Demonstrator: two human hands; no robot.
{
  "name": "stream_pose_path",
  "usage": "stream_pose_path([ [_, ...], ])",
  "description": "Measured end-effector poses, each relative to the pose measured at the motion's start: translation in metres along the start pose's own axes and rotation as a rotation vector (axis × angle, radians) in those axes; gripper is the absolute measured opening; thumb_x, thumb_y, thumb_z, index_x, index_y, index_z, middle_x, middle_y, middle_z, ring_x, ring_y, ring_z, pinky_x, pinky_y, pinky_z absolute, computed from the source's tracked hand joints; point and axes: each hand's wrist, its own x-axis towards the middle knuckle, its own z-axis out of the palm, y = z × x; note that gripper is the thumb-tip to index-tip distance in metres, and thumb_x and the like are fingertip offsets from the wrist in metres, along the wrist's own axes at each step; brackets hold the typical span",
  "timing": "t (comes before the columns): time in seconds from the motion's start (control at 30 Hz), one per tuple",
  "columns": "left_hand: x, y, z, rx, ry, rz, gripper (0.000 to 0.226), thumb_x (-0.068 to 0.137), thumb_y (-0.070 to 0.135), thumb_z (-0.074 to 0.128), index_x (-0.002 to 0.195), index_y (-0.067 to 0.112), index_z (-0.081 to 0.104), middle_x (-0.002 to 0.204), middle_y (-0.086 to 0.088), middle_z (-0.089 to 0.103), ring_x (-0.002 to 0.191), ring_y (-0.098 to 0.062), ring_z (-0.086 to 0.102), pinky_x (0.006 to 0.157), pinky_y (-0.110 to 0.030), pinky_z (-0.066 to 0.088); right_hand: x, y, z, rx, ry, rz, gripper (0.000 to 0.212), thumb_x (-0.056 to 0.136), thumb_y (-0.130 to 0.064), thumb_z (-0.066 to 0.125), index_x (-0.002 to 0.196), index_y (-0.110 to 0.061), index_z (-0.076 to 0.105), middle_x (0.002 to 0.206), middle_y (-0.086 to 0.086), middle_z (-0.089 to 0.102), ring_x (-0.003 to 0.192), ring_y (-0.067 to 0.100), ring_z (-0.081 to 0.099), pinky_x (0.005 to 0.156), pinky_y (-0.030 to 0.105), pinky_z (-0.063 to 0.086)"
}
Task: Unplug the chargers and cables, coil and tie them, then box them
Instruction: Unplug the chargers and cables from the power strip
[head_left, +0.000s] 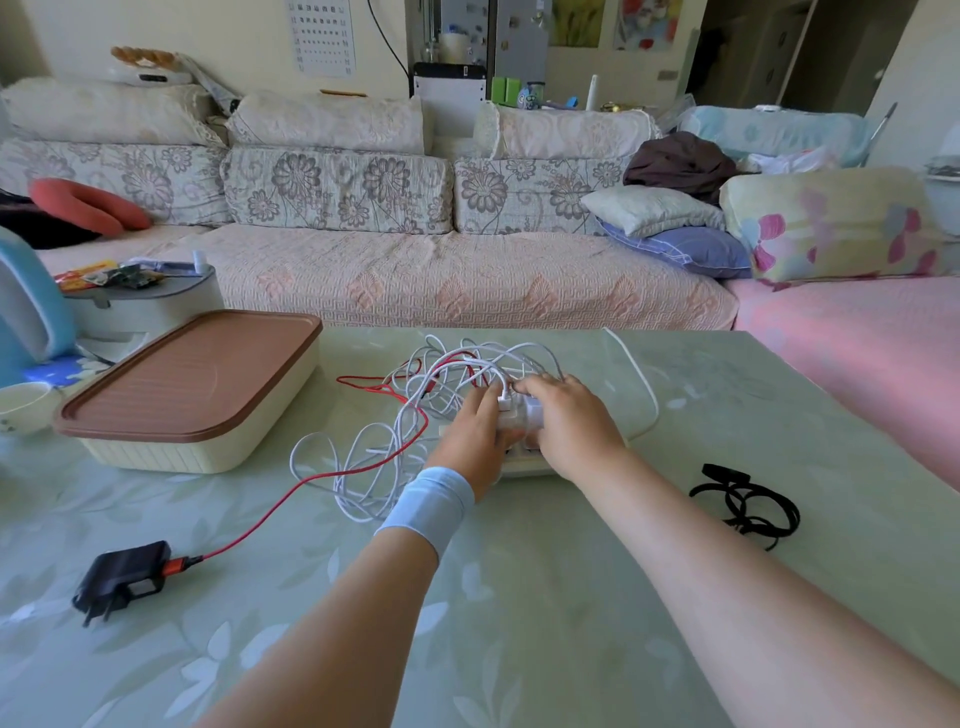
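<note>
A tangle of white cables (400, 431) and a red cable (291, 499) lies mid-table. A white power strip (524, 465) sits under my hands with white chargers (519, 410) plugged into it. My left hand (475, 434) grips a white charger at the strip. My right hand (569, 421) curls over a neighbouring white charger. A black charger (122, 577) lies unplugged at the near left, joined to the red cable. Black ties (748, 506) lie to the right. The cream box with a brown lid (192, 384) stands closed at the left.
The table (467, 623) has a pale green floral cover. A white bowl (26, 408), a blue appliance (28, 312) and a grey container (140, 301) crowd the left edge. The strip's white cord (644, 384) runs off the far edge toward the sofa (415, 280).
</note>
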Motion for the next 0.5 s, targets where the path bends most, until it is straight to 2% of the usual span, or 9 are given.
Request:
stream_pose_path([
  [0.1, -0.002, 0.001, 0.002, 0.057, 0.007, 0.004, 0.058, 0.095, 0.017, 0.052, 0.147, 0.008, 0.028, 0.143, -0.012, 0.034, 0.121, -0.035, 0.048, 0.096, -0.04, 0.04, 0.002, 0.003, 0.004, -0.012, 0.005, -0.021, 0.055, 0.076, -0.002, 0.069, 0.127, -0.019, 0.059, 0.127, 0.002, 0.061, 0.118, 0.029, 0.047, 0.09, 0.032, 0.041],
  [0.2, -0.005, 0.007, -0.002, 0.029, 0.038, -0.018, 0.053, 0.095, 0.026, 0.049, 0.143, 0.01, 0.033, 0.137, -0.014, 0.04, 0.115, -0.035, 0.051, 0.091, -0.042, 0.043, 0.004, 0.005, 0.006, -0.021, 0.006, -0.04, 0.056, 0.075, -0.001, 0.071, 0.127, -0.02, 0.058, 0.126, 0.003, 0.06, 0.118, 0.03, 0.047, 0.092, 0.035, 0.044],
  [0.27, -0.001, 0.016, -0.012, -0.11, 0.213, -0.035, 0.048, 0.093, 0.04, 0.044, 0.131, 0.011, 0.043, 0.121, -0.019, 0.05, 0.107, -0.037, 0.055, 0.086, -0.045, 0.046, 0.003, 0.006, 0.008, -0.033, 0.014, -0.062, 0.058, 0.074, 0.003, 0.067, 0.127, -0.019, 0.057, 0.124, 0.005, 0.059, 0.119, 0.03, 0.047, 0.093, 0.04, 0.046],
  [0.3, 0.004, 0.019, -0.017, -0.159, 0.289, -0.038, 0.045, 0.094, 0.039, 0.045, 0.128, 0.011, 0.044, 0.117, -0.017, 0.052, 0.106, -0.035, 0.053, 0.088, -0.044, 0.046, 0.003, 0.007, 0.009, -0.025, 0.02, -0.068, 0.059, 0.074, 0.005, 0.066, 0.127, -0.019, 0.058, 0.122, 0.007, 0.058, 0.118, 0.03, 0.047, 0.091, 0.041, 0.048],
  [0.33, 0.008, 0.023, -0.021, -0.137, 0.297, -0.019, 0.043, 0.095, 0.033, 0.049, 0.131, 0.01, 0.043, 0.119, -0.014, 0.051, 0.107, -0.031, 0.051, 0.089, -0.038, 0.042, 0.003, 0.007, 0.01, -0.018, 0.025, -0.065, 0.058, 0.073, 0.006, 0.065, 0.126, -0.019, 0.059, 0.118, 0.008, 0.057, 0.116, 0.03, 0.049, 0.087, 0.042, 0.049],
  [0.4, 0.009, 0.032, -0.025, -0.035, 0.203, 0.072, 0.048, 0.096, 0.024, 0.054, 0.139, 0.008, 0.038, 0.127, -0.012, 0.047, 0.109, -0.028, 0.049, 0.085, -0.032, 0.036, 0.002, 0.007, 0.01, -0.033, 0.026, -0.038, 0.051, 0.074, 0.003, 0.065, 0.121, -0.015, 0.06, 0.117, 0.009, 0.054, 0.114, 0.03, 0.049, 0.082, 0.042, 0.051],
  [0.5, 0.002, 0.033, -0.024, -0.045, 0.117, 0.022, 0.052, 0.096, 0.026, 0.054, 0.142, 0.013, 0.034, 0.135, -0.01, 0.047, 0.112, -0.028, 0.052, 0.087, -0.029, 0.036, 0.0, 0.006, 0.008, -0.089, 0.006, -0.022, 0.045, 0.079, -0.004, 0.067, 0.121, -0.014, 0.058, 0.123, 0.009, 0.049, 0.12, 0.03, 0.044, 0.08, 0.043, 0.051],
])
